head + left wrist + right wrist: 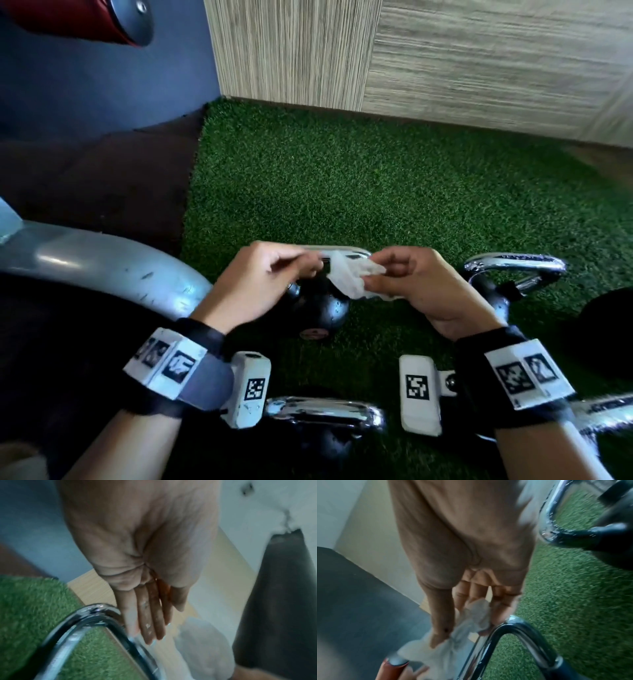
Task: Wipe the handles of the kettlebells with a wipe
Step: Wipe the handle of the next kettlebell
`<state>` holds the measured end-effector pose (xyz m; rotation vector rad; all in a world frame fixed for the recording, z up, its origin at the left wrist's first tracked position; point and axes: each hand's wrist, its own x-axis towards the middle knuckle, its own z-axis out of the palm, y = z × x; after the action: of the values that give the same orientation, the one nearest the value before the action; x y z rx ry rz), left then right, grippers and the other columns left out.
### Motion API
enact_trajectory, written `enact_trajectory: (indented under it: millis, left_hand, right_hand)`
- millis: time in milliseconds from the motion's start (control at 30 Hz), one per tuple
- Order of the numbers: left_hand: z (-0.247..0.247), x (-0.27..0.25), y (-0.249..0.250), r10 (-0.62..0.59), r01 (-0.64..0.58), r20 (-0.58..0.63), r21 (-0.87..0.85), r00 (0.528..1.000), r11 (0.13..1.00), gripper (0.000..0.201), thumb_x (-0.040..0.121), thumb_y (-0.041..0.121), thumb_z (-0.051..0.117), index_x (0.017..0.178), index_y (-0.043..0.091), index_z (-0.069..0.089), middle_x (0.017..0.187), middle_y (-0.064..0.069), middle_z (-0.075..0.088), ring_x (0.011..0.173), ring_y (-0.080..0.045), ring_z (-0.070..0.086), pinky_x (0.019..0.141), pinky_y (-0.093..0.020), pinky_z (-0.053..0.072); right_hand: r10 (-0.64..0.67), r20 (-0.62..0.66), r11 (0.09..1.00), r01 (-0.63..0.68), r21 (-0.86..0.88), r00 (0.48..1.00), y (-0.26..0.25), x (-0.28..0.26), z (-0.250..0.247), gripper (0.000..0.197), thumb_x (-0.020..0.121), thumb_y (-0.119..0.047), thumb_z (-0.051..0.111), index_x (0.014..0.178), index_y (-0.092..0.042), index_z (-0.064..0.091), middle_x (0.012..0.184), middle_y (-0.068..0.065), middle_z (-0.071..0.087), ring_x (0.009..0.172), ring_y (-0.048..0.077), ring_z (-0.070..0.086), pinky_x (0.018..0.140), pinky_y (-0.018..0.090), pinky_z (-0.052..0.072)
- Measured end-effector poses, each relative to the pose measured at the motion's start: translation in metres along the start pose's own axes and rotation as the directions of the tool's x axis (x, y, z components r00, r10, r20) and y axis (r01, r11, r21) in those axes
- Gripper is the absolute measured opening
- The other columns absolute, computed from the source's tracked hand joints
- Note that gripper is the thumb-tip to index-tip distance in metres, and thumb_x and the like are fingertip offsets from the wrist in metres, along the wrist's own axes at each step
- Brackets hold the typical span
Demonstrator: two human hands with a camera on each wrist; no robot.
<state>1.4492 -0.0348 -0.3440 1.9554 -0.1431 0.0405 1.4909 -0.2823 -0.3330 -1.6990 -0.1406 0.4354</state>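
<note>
A black kettlebell point(325, 311) with a chrome handle point(356, 254) stands on the green turf in the middle of the head view. A crumpled white wipe point(349, 277) lies draped over that handle. My right hand point(371, 279) pinches the wipe's right part between thumb and fingers; the right wrist view shows the wipe point(471, 616) bunched in that hand beside the handle point(513, 626). My left hand point(313, 265) is at the wipe's left end. In the left wrist view its fingers point(150, 622) lie straight, their tips at the handle point(96, 614) and the wipe point(197, 642).
Three more chrome-handled kettlebells stand close by: one to the right point(513, 265), one near me point(325, 411), one at the bottom right point(603, 411). A grey machine frame point(102, 263) curves in on the left. A dark object point(609, 325) sits at the right edge. A wood-panelled wall point(445, 68) bounds the turf.
</note>
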Motion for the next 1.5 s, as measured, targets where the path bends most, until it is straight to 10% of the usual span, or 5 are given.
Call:
enact_trajectory:
  millis: [533, 667, 800, 1067, 1500]
  left_hand:
    - [0.01, 0.01, 0.01, -0.228, 0.202, 0.069, -0.747, 0.971, 0.633, 0.023, 0.083, 0.022, 0.065, 0.094, 0.009, 0.08, 0.097, -0.011, 0.079, 0.089, -0.018, 0.077, 0.076, -0.023, 0.062]
    - [-0.001, 0.014, 0.005, -0.024, -0.054, -0.339, -0.217, 0.94, 0.975, 0.018, 0.089, 0.025, 0.076, 0.103, 0.014, 0.079, 0.089, 0.003, 0.08, 0.08, 0.001, 0.069, 0.073, -0.011, 0.054]
    - [-0.006, 0.02, -0.003, 0.393, -0.206, -0.38, 0.447, 0.837, 0.87, 0.015, 0.091, 0.024, 0.078, 0.101, 0.015, 0.081, 0.102, 0.008, 0.079, 0.084, 0.004, 0.07, 0.077, -0.003, 0.045]
    - [0.013, 0.029, -0.019, 0.417, -0.248, -0.124, 0.641, 0.901, 0.726, 0.027, 0.098, 0.02, 0.066, 0.123, 0.017, 0.075, 0.096, 0.001, 0.076, 0.085, -0.019, 0.064, 0.077, -0.039, 0.057]
    - [0.003, -0.005, -0.062, 0.287, -0.077, -0.533, 0.381, 0.796, 0.921, 0.02, 0.092, 0.019, 0.076, 0.11, 0.012, 0.08, 0.101, -0.001, 0.08, 0.079, -0.006, 0.07, 0.07, -0.01, 0.05]
  right_hand:
    - [-0.552, -0.024, 0.776, 0.503, -0.38, 0.834, -0.039, 0.014, 0.047, 0.033, 0.073, -0.012, 0.09, 0.103, -0.015, 0.076, 0.093, -0.011, 0.077, 0.085, -0.004, 0.073, 0.078, 0.014, 0.057]
    - [-0.536, -0.137, 0.81, 0.462, -0.361, 0.833, -0.025, 0.018, 0.021, 0.034, 0.082, 0.002, 0.073, 0.109, -0.019, 0.074, 0.106, -0.009, 0.077, 0.1, 0.003, 0.072, 0.091, 0.022, 0.056]
    - [-0.127, -0.335, 0.913, -0.022, -0.406, 0.933, 0.036, 0.052, -0.009, 0.04, 0.072, -0.001, 0.081, 0.103, -0.026, 0.075, 0.092, -0.008, 0.075, 0.091, 0.013, 0.072, 0.073, 0.022, 0.055]
    - [-0.075, -0.08, 0.978, 0.058, -0.2, 0.994, 0.101, 0.084, 0.015, 0.035, 0.063, -0.013, 0.096, 0.094, -0.015, 0.08, 0.092, 0.006, 0.078, 0.088, 0.015, 0.071, 0.092, 0.039, 0.057]
    - [-0.037, -0.129, 0.988, 0.016, -0.156, 0.991, 0.119, 0.072, 0.017, 0.045, 0.06, -0.024, 0.097, 0.1, -0.033, 0.08, 0.096, -0.006, 0.08, 0.099, 0.011, 0.075, 0.1, 0.043, 0.057]
